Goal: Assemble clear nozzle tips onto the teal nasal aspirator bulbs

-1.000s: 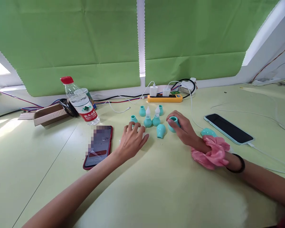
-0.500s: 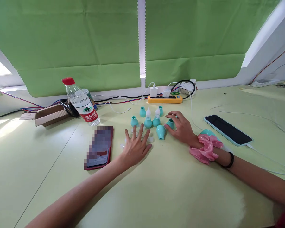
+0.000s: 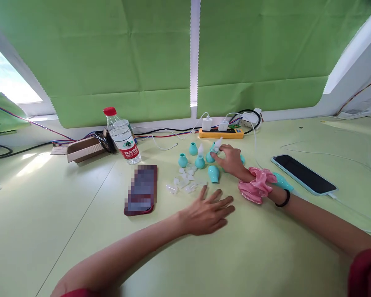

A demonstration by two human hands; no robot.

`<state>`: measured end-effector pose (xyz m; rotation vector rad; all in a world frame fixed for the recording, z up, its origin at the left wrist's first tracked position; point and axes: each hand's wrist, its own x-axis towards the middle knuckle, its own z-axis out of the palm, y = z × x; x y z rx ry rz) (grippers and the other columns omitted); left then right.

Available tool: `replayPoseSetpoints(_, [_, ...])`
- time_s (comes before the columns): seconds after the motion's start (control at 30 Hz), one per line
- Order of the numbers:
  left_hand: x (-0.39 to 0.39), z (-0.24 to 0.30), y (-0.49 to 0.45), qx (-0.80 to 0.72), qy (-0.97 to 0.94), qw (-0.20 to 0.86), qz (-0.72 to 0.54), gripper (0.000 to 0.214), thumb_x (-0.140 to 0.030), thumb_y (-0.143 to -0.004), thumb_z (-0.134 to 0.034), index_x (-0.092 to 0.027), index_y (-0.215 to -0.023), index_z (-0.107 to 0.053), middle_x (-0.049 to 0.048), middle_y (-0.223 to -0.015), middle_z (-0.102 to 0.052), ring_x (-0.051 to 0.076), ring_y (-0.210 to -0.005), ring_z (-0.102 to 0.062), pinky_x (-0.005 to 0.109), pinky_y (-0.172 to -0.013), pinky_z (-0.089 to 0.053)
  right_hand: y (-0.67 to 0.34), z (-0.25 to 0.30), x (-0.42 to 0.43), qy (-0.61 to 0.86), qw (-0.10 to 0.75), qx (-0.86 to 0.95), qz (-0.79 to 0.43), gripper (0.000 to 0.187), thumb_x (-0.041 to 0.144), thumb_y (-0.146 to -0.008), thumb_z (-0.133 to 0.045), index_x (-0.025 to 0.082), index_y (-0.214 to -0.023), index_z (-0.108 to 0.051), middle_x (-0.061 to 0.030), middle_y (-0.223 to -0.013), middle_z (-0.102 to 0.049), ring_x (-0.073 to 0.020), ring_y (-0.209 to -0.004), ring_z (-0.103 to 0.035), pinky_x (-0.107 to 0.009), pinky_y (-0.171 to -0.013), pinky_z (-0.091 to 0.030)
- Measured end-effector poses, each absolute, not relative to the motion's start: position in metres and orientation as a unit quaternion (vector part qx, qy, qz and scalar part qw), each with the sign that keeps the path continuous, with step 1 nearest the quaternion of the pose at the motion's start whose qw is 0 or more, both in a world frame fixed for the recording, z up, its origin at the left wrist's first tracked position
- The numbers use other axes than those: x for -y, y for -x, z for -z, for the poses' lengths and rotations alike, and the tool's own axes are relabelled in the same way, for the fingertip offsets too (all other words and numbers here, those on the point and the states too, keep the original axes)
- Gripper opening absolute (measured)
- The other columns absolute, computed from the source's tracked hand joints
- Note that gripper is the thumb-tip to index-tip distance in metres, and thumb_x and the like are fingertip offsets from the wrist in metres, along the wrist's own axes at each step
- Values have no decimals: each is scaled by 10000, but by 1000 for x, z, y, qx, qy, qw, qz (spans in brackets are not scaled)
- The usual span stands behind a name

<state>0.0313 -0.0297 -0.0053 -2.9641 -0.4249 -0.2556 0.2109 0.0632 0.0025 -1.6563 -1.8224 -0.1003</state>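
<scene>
One broad, pale yellow-green table (image 3: 253, 255) carries everything, reaching back to green fabric blinds (image 3: 126, 53) that seem hung to soften the window light. At the back left sits a shallow brown cardboard box (image 3: 85, 150), and beside it stands a clear plastic bottle with a red cap (image 3: 123, 138), presumably kept away from the hands so it cannot be knocked. On the right lies a dark-screened phone in a pale teal case (image 3: 303, 174), joined to a white cable and likely charging; on the left lies a phone in a red case (image 3: 142, 194), its screen blurred. An orange power strip (image 3: 221, 136) bears two white chargers near the blinds, probably to keep the cables clear.

The left hand (image 3: 207, 212) holds nothing, palm down with fingers spread, over or on the table (I cannot tell which). The right hand (image 3: 230, 160), a pink satin scrunchie (image 3: 256, 185) about its wrist, pinches a tilted teal bulb with a translucent nozzle (image 3: 209, 157), perhaps there for control of the tip. Left of it an upright teal bulb with its own nozzle (image 3: 200, 162) stands near a bare teal bulb (image 3: 182, 161); a round-bottomed teal bulb on its side (image 3: 213, 174) points its mouth towards the person. Small translucent plastic pieces (image 3: 172, 189) lie scattered just beyond the left hand, seemingly for easy reach.
</scene>
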Motion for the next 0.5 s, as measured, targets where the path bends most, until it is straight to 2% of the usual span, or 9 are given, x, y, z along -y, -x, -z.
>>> replayPoseSetpoints(0.13, [18, 10, -43, 174, 976, 91, 96, 348, -290, -877, -274, -140, -1140, -445, 109, -1160, -506, 213, -1035, -467, 461, -888, -348, -218, -17, -37, 540, 510, 669, -1, 330, 406, -784, -429, 146, -931, -570, -94, -932, -619, -225, -878, -554, -354, -804, -379])
replayPoseSetpoints(0.2, [10, 14, -36, 189, 968, 126, 105, 318, -242, -870, -286, -104, -1070, -491, 138, -1070, -551, 225, -1007, -487, 486, -895, -328, -221, -18, -16, 489, 533, 684, -92, 322, 416, -784, -439, 157, -934, -560, -86, -913, -623, -206, -807, -571, -321, -736, -417])
replayPoseSetpoints(0.3, [2, 16, -17, 173, 957, 177, 155, 267, -142, -833, -316, -90, -948, -551, 147, -997, -588, 255, -1053, -464, 493, -916, -296, -216, -9, 15, 427, 501, 705, -265, 295, 424, -788, -444, 168, -900, -537, -63, -818, -615, -176, -715, -566, -279, -644, -436])
replayPoseSetpoints(0.37, [-2, 8, -4, 172, 945, 159, 230, 237, -139, -802, -343, -99, -846, -573, 135, -944, -609, 249, -1001, -494, 437, -869, -349, -207, 1, 31, 404, 465, 715, -331, 309, 441, -798, -414, 162, -874, -523, -38, -722, -582, -147, -637, -529, -255, -587, -417])
replayPoseSetpoints(0.43, [-1, -7, 2, 223, 921, 74, 311, 249, -234, -798, -352, -109, -754, -563, 106, -778, -617, 215, -805, -545, 346, -698, -415, -197, 9, 42, 400, 422, 726, -367, 326, 450, -815, -372, 156, -823, -512, -5, -617, -523, -115, -542, -460, -231, -520, -377])
replayPoseSetpoints(0.5, [4, -25, 1, 330, 880, -56, 337, 328, -306, -834, -296, -126, -709, -540, 50, -617, -568, 148, -594, -515, 275, -556, -384, -188, 13, 48, 402, 372, 744, -382, 305, 434, -815, -393, 154, -742, -493, 18, -566, -469, -93, -502, -403, -215, -487, -337])
